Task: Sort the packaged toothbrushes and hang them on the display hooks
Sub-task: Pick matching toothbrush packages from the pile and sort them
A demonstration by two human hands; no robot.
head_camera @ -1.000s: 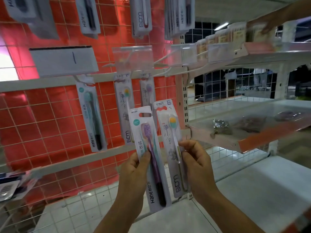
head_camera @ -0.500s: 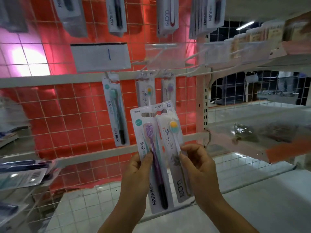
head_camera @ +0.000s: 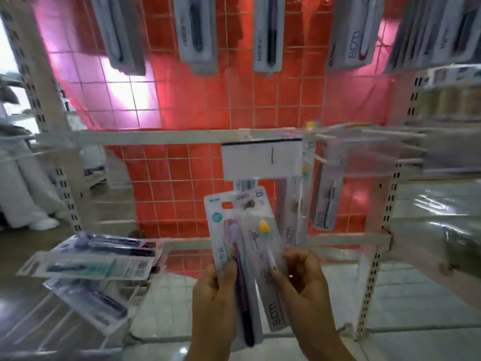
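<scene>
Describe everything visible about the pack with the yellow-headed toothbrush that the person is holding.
The yellow-headed toothbrush pack is a flat, glossy card with a clear front, a hang hole near its top and "BDM" printed near its bottom. The brush inside has a yellow head and a pale handle. It stands nearly upright, slightly tilted, overlapping the purple toothbrush pack. The right hand pinches its lower half; the left hand holds the purple one.

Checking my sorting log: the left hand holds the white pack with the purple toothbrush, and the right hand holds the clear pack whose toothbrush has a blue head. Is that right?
One detail is wrong. The head view shows the right hand holding a clear pack whose toothbrush has a yellow head, not blue. The left hand does hold the white pack with the purple toothbrush.
</scene>
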